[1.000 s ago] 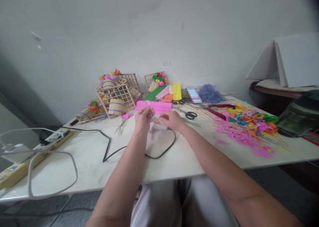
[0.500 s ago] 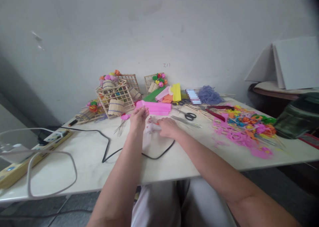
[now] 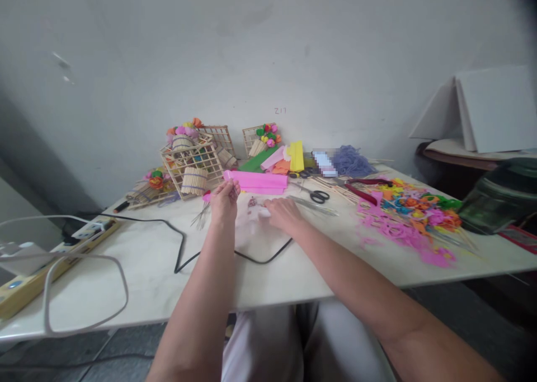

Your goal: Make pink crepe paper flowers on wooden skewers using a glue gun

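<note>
My left hand (image 3: 225,200) is raised a little over the table, its thumb and fingers pinched together on something too small to make out. Low at the tabletop, my right hand (image 3: 283,213) has its fingers curled at the edge of a clear plastic bag (image 3: 250,222). Small reddish pieces (image 3: 251,202) show at the bag's upper part, between my two hands. Just beyond them lies a folded sheet of bright pink paper (image 3: 262,183). Thin wires (image 3: 201,215) lie to the left of my left hand.
Black-handled scissors (image 3: 319,196), red-handled pliers (image 3: 361,193) and a heap of coloured paper flowers (image 3: 423,208) lie rightward. Bamboo lattice frames (image 3: 195,161) stand at back left. A black cable (image 3: 180,248) crosses the table from a power strip (image 3: 54,270). A dark green jar (image 3: 499,197) is far right.
My left hand has moved slightly left and down, away from the bag. The right hand stays nearly in place. The whitish bag now looks flatter and more spread between the hands.
</note>
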Available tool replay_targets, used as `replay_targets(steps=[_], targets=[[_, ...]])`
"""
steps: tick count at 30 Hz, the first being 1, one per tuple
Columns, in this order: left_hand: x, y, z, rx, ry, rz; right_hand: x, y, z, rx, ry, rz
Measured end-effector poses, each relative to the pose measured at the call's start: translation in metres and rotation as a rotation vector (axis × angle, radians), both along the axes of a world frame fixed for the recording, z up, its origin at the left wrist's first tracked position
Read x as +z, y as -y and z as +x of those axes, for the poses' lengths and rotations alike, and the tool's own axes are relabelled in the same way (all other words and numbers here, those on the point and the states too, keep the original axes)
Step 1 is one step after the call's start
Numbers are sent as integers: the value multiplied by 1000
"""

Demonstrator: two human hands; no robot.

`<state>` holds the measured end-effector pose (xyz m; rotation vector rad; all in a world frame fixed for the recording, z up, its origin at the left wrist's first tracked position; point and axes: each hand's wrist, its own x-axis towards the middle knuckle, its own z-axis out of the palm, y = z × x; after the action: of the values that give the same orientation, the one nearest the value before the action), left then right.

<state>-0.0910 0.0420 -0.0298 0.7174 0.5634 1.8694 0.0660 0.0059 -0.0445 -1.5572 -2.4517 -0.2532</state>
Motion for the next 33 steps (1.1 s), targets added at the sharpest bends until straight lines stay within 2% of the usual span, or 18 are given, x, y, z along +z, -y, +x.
replay_targets(steps=[4,7,11,14,19,33], targets=[[-3,-1,1,-4,-8,-12,6,-7,19,-54,-101,14],[-6,-1,8,-49,-51,-35,9,-16,32,-112,-423,-30],[-12,1,16,-152,-141,-53,13,-22,41,121,-1070,-293],[-15,1,19,-201,-185,-61,17,-20,44,311,-1332,-408],[-20,-1,20,-218,-242,-77,19,-17,48,368,-1399,-514],[-22,-3,18,-239,-270,-68,17,-17,47,332,-1352,-572]])
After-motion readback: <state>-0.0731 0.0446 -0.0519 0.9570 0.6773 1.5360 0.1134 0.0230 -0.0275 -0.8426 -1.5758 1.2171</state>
